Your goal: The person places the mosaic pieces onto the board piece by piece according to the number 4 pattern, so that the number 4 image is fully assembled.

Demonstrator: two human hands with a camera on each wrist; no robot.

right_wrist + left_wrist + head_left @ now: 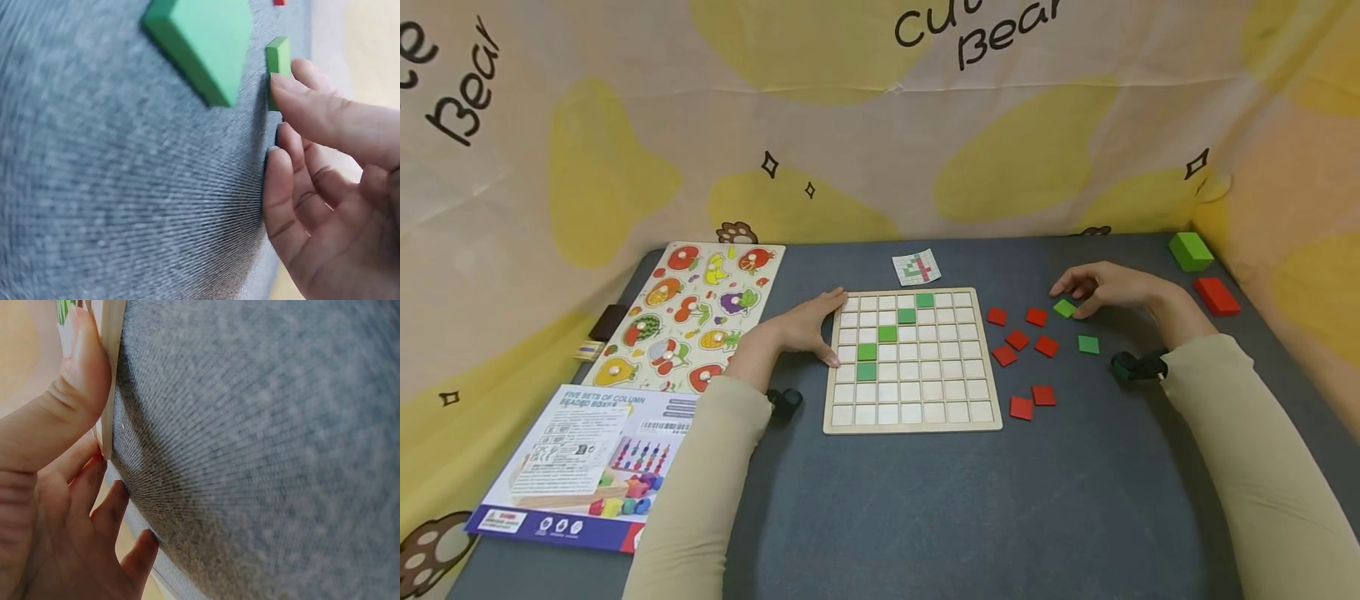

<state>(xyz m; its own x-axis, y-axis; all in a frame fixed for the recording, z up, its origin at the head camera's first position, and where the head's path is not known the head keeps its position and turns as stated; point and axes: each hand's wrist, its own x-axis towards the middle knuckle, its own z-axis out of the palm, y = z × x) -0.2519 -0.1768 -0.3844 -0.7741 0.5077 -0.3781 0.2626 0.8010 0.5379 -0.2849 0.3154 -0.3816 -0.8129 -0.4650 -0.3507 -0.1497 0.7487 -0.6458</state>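
A square wooden grid board (932,390) lies on the table, with several green tiles in a stepped diagonal on its white cells. My left hand (801,325) rests at the board's left edge, its thumb on the rim and fingers spread along the upper left corner. To the right, my right hand (1118,287) pinches a green tile (1064,308) between thumb and index finger, low over the table. A second green tile (206,47) lies flat near that hand. Several red tiles (1017,339) are scattered between the board and the right hand.
Behind the board lies a small pattern card (916,267). A fruit picture board (688,312) and a printed box (580,467) are on the left, beside a dark block (607,322). A green block (1191,252) and a red block (1217,297) sit at the far right.
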